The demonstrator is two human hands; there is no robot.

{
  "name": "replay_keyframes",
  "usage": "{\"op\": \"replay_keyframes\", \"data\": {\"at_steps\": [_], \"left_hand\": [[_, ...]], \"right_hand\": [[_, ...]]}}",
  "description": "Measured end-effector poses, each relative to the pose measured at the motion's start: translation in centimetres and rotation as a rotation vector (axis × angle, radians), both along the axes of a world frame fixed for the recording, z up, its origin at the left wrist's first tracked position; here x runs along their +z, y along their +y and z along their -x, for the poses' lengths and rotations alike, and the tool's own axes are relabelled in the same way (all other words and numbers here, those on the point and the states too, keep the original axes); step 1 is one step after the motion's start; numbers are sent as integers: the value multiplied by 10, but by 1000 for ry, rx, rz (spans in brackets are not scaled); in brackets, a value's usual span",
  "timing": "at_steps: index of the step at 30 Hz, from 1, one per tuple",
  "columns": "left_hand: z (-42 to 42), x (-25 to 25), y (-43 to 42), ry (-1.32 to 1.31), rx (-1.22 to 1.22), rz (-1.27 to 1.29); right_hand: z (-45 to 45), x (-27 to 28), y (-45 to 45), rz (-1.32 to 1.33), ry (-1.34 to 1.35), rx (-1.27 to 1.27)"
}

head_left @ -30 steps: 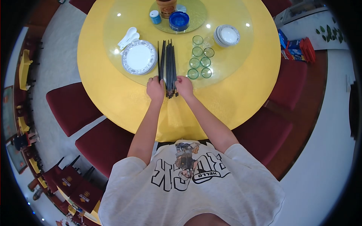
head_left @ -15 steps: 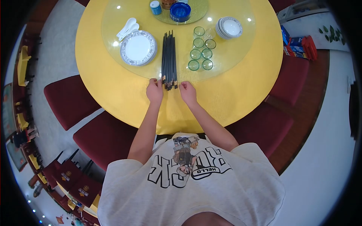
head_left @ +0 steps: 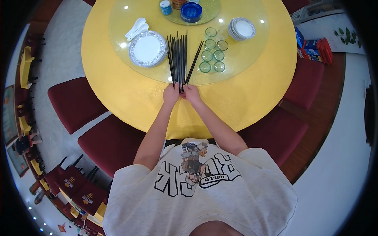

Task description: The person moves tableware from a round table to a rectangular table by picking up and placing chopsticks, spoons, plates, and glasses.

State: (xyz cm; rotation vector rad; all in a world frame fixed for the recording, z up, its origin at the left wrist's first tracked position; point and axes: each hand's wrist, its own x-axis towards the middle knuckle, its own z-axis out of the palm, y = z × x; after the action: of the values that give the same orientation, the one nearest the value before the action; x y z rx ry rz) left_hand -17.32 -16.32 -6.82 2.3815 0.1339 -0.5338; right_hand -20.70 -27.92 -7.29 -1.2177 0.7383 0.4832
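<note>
A bundle of black chopsticks (head_left: 179, 57) lies on the glass turntable, its near ends between my hands. My left hand (head_left: 171, 94) is closed around the left side of those ends. From the right side, my right hand (head_left: 192, 94) is closed at the ends too, and its fingertips are partly hidden. One or two chopsticks (head_left: 194, 63) slant away from the bundle up to the right, their lower ends at my right hand. Left of the bundle sits a stack of patterned white plates (head_left: 147, 49). Several green-tinted glasses (head_left: 207, 56) stand to the right.
White spoons (head_left: 137, 29) lie behind the plates. A stack of small bowls (head_left: 241, 28) stands at the back right. A blue ashtray (head_left: 191, 12) and a blue-and-white container (head_left: 165, 7) stand on the raised centre. Dark red chairs (head_left: 112, 139) surround the yellow-covered round table (head_left: 118, 92).
Both hands have moved inward and closed on the near ends of the chopsticks. The bundle has fanned out at its far end, with one or two chopsticks now angled to the right.
</note>
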Motion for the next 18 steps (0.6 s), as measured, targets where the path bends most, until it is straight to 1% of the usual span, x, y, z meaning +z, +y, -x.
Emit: {"op": "replay_keyframes", "data": {"at_steps": [2, 3, 5, 6, 8, 11, 12, 14, 15, 17, 18], "left_hand": [[2, 6, -8, 75, 64, 16], [2, 6, -11, 76, 64, 17], [1, 4, -16, 119, 110, -16], [-1, 4, -18, 118, 112, -15], [-4, 4, -20, 166, 95, -116], [-9, 26, -22, 221, 75, -159], [-12, 26, -21, 220, 76, -160], [-19, 26, -20, 249, 19, -216], [-19, 25, -19, 250, 18, -217], [-20, 23, -20, 148, -7, -250], [-21, 29, -21, 148, -8, -250]], "right_hand": [[1, -18, 1, 84, -102, 30], [0, -29, 0, 85, -101, 30], [-1, -44, -1, 401, -161, 315], [-3, -39, -2, 401, -162, 317], [-7, -21, -4, 527, -179, 443], [-9, -33, -7, 476, -194, 476], [-9, -37, -8, 476, -196, 476], [-7, -45, -11, 292, -312, 566], [-8, -38, -13, 291, -311, 565], [-13, -17, -16, 344, -255, 701], [-12, -17, -16, 343, -255, 700]]}}
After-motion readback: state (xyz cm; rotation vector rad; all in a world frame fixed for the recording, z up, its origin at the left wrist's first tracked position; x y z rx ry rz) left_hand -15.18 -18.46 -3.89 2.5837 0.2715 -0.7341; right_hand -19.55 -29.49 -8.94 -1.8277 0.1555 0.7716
